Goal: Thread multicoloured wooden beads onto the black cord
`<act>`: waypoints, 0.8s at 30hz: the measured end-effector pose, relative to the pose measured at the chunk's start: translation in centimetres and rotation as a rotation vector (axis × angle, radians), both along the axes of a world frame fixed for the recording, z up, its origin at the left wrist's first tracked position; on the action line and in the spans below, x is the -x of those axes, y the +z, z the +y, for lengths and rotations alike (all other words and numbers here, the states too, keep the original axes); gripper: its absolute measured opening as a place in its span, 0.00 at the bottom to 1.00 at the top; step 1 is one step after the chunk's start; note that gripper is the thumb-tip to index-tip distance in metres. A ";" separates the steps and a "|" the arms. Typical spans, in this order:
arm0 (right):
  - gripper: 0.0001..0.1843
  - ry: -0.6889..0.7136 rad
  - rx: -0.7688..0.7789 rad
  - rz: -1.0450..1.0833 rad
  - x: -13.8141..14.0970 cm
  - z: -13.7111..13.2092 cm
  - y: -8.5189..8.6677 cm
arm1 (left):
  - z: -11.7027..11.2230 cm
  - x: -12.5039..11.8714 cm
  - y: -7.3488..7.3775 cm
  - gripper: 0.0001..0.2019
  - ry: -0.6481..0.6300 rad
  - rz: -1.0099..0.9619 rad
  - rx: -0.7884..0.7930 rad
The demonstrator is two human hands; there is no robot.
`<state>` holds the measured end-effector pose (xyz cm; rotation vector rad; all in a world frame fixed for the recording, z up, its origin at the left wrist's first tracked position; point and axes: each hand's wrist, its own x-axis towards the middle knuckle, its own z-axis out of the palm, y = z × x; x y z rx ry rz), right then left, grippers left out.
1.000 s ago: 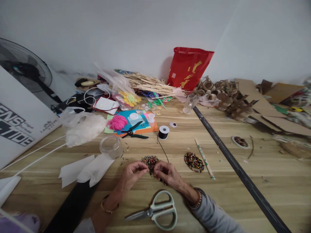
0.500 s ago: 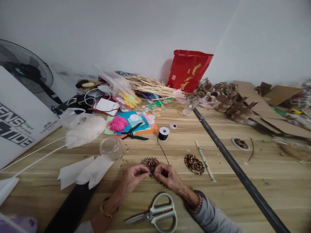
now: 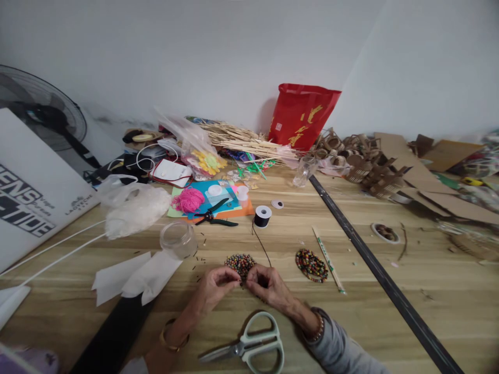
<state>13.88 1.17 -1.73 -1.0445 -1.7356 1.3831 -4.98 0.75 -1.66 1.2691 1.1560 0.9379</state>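
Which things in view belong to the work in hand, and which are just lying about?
Seemingly in use:
loose bead pile, by the left hand and right hand
coiled bead strand
black cord spool
scissors, close but untouched

Apparently just lying about:
pink yarn
dark hand tool
red bag
clear jar

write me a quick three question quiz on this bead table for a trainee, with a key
1. True or false: the left hand is gripping the scissors.

2. What colour is the yarn ball?
A) green
B) pink
C) white

3. Fill in the blank: a dark cord trails from the black-and-white ____ toward the right hand.

Key:
1. False: its fingers are near the bead pile, and the scissors lie on the table.
2. B
3. Spool
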 end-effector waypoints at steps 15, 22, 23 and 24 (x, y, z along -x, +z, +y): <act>0.13 0.008 0.002 0.000 0.0 -0.1 -0.1 | -0.1 0.0 0.3 0.03 0.012 0.011 -0.001; 0.15 0.002 0.001 -0.003 0.0 -0.1 -0.2 | -0.1 0.0 0.3 0.03 0.011 -0.002 0.001; 0.15 0.002 -0.001 -0.005 0.0 -0.1 -0.2 | -0.1 0.0 0.2 0.03 0.006 -0.001 -0.002; 0.15 0.003 -0.003 -0.008 0.0 -0.1 -0.2 | -0.1 0.0 0.2 0.03 0.003 -0.002 -0.005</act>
